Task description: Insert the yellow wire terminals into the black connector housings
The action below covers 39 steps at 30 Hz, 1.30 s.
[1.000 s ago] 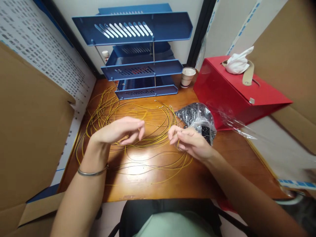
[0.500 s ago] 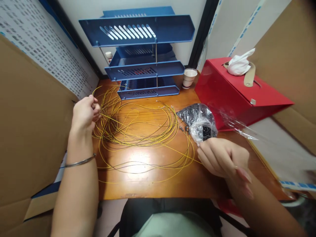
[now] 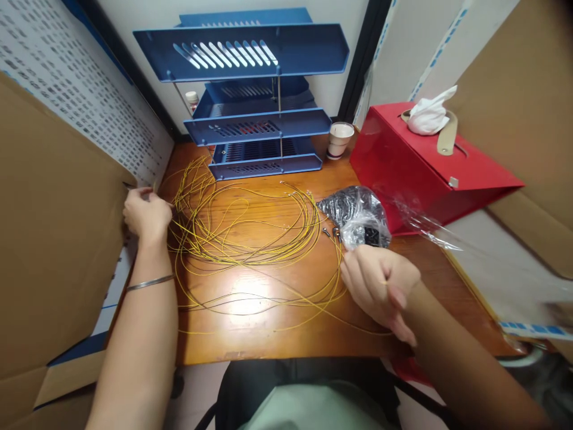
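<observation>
A loose coil of thin yellow and dark wires (image 3: 268,258) lies on the wooden table, small metal ends showing at its right side. My left hand (image 3: 148,214) is closed at the coil's left edge, close to the cardboard. A yellow wire seems to run into its fingers, though the grip itself is mostly hidden. My right hand (image 3: 380,289) is closed in a pinch just below the plastic bag (image 3: 353,212) of black parts, with a bit of yellow wire at its fingertips. Small black connectors (image 3: 332,233) lie beside the bag.
A blue tiered file tray (image 3: 255,122) stands at the back, with a paper cup (image 3: 339,141) on its right. A red tissue box (image 3: 430,161) sits at the right. Cardboard (image 3: 58,209) walls in the left side, and more cardboard (image 3: 514,119) stands at the right.
My left hand has moved slightly left and down, toward the cardboard. My right hand has shifted left. The yellow wire that stretched straight between them now hangs slack in a curve.
</observation>
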### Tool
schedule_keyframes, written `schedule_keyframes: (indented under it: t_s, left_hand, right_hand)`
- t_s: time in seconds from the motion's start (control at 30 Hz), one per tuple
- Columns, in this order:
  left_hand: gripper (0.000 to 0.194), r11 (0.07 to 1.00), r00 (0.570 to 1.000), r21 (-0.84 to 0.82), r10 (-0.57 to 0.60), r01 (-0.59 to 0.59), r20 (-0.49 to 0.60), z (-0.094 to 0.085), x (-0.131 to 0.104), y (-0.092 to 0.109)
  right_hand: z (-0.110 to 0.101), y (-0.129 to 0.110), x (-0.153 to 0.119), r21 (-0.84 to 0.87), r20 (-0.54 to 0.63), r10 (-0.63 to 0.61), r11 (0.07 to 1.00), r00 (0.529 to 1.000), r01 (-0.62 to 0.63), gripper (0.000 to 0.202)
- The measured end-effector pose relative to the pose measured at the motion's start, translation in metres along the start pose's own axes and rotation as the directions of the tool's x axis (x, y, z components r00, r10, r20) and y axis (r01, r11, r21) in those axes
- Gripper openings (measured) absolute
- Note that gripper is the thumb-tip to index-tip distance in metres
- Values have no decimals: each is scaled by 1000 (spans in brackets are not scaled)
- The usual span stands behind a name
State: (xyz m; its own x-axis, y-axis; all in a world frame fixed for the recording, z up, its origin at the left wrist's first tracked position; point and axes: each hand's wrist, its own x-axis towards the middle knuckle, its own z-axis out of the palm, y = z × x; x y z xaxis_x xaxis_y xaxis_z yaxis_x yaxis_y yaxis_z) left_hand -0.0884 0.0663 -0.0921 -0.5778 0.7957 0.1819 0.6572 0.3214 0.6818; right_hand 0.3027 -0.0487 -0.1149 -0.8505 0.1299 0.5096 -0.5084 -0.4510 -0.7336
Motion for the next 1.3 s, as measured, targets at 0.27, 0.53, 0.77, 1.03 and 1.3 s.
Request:
schedule_keyframes:
  t_s: [0.27,0.53,0.77,1.03,1.3]
  left_hand:
    - [50,887,964,381,215,-259,155,-25,-43,41]
    - [37,544,318,34,437,-838,841,-2,-142,93]
    - [33,429,290,104,396,-897,871,28,-138,79]
    - [33,480,296,59,435,-876,851,26,-134,85]
    - [64,393,3,-239,525,-888,851,6,-176,82]
  right_hand:
    - [13,6,31,-208,-925,-85,929,371,-305,36]
    - [6,8,31,-438,-899,-372,740,232,-510,42]
    - [-7,3,16,-501,-818,-571,644,73,-578,43]
    - [-14,-2,4,-464,-721,-689,557,-71,-689,39]
    - [-9,-6,11,-492,-638,-734,622,-234,-610,40]
